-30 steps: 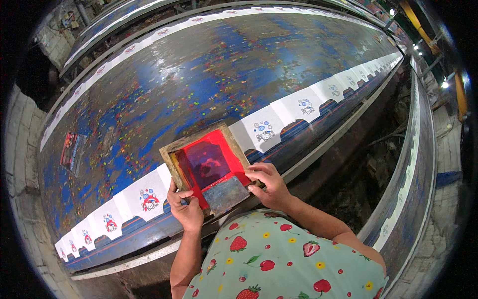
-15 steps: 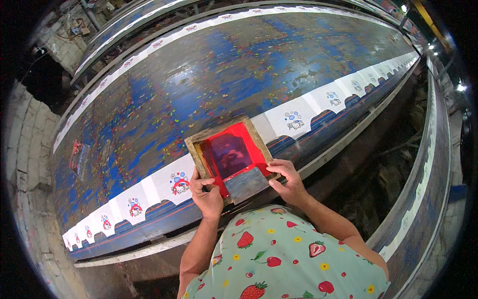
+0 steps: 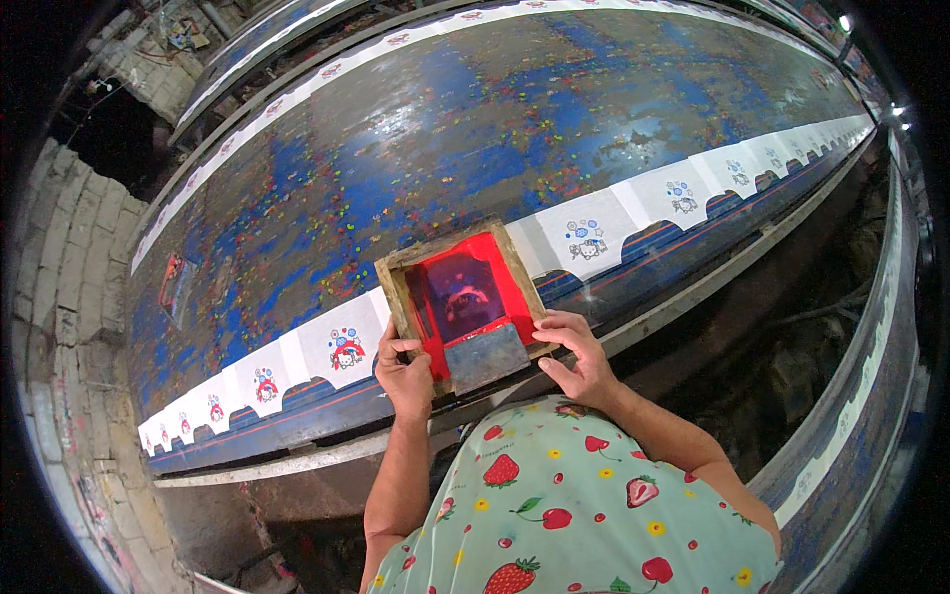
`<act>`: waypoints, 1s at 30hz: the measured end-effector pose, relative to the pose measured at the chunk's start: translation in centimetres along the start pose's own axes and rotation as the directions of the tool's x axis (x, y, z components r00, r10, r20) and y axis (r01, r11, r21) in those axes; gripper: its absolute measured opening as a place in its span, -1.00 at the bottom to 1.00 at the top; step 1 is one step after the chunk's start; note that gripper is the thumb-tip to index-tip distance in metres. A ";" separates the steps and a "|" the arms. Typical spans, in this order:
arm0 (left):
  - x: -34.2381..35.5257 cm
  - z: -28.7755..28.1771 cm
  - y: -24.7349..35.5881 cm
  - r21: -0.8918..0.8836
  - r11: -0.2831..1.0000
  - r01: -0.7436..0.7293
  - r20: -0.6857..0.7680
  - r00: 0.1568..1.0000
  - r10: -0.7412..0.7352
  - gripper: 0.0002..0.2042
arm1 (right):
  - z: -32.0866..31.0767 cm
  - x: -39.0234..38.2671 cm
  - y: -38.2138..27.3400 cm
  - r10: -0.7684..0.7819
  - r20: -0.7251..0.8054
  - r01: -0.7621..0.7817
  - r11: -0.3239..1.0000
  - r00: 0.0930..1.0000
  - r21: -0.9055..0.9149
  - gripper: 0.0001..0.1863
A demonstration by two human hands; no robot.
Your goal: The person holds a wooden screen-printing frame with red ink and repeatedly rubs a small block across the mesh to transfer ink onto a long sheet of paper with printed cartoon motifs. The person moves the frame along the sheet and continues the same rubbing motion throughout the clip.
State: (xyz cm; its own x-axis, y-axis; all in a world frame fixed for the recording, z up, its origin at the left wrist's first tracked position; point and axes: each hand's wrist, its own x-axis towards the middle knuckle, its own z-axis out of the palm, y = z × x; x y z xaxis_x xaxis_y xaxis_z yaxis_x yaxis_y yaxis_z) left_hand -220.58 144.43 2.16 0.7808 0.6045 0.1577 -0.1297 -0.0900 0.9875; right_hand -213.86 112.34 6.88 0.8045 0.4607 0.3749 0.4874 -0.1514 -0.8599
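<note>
A wooden screen-printing frame (image 3: pixel 435 246) lies over the strip of white pieces at the table's near edge. Red ink (image 3: pixel 512 287) coats its inside around a dark mesh window. A flat grey squeegee blade (image 3: pixel 490 358) rests inside its near end. My left hand (image 3: pixel 404 384) grips the near left side, fingers curled at the wood. On the near right corner, my right hand (image 3: pixel 584 364) holds the frame between fingers and thumb. Left of it, a white piece (image 3: pixel 315 348) bears a print with red in it; the white piece on the right (image 3: pixel 618 210) shows only blue and dark lines.
The long table (image 3: pixel 416 188) is stained with blue and specks of colour. More white pieces line its far edge. A ledge (image 3: pixel 317 461) runs along the near side. Another long table (image 3: pixel 861 475) stands at the right, and a brick wall (image 3: pixel 74 287) at the left.
The view has turned slightly, so the table sits a little further right and its near left end higher. Both hands keep their hold on the frame.
</note>
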 end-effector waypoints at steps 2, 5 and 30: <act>0.0 -0.1 0.0 -0.006 1.000 0.019 0.009 1.000 -0.019 -0.67 | -0.1 0.0 0.2 -0.006 -0.002 0.006 1.000 1.000 0.013 -0.55; 0.0 -0.2 -0.2 -0.025 0.998 0.053 0.017 0.998 -0.052 -0.68 | -0.4 0.0 0.4 -0.015 0.004 0.015 0.999 1.000 0.030 -0.55; 0.1 0.2 0.0 0.097 0.995 0.021 0.003 1.000 -0.022 -0.77 | 2.2 2.0 -2.2 -0.270 0.353 0.389 0.862 0.896 -0.325 -0.48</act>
State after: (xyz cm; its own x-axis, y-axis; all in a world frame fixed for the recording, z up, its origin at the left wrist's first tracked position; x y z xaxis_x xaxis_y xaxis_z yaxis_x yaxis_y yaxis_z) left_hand -220.38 144.37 2.18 0.7854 0.6038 0.1360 -0.0532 -0.1532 0.9868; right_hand -214.08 115.46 8.73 0.4689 0.7624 0.4460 0.8432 -0.2361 -0.4829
